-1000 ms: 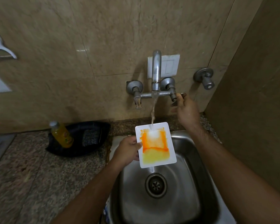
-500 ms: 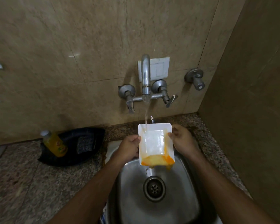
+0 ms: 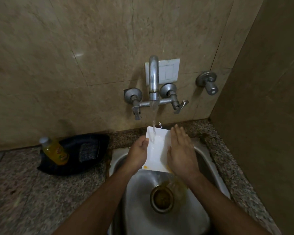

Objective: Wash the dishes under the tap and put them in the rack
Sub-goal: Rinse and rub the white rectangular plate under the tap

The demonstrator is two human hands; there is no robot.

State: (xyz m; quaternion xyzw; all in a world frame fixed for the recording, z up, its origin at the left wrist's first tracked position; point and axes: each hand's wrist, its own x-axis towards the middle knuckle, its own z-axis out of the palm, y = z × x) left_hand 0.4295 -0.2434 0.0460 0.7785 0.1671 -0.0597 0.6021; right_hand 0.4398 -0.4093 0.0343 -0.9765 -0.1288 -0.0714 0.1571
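A white rectangular plate point(image 3: 157, 150) is held tilted over the steel sink point(image 3: 200, 217), under the running tap point(image 3: 153, 78). Water strikes its far left part. My left hand point(image 3: 138, 154) grips the plate's left edge. My right hand point(image 3: 181, 151) lies flat with straight fingers on the plate's right side. Small orange traces remain at the plate's near edge, and orange water pools round the drain point(image 3: 162, 199). No rack is in view.
A yellow soap bottle point(image 3: 55, 150) and a dark scrub pad point(image 3: 88, 150) lie in a black tray point(image 3: 71, 168) on the granite counter left of the sink. Tap handles point(image 3: 180, 106) and a wall valve point(image 3: 209, 83) stick out of the tiled wall. A side wall stands close on the right.
My right hand left the tap handle, took the plate's right edge, and now lies flat on it. The orange sauce has mostly washed off into the sink.
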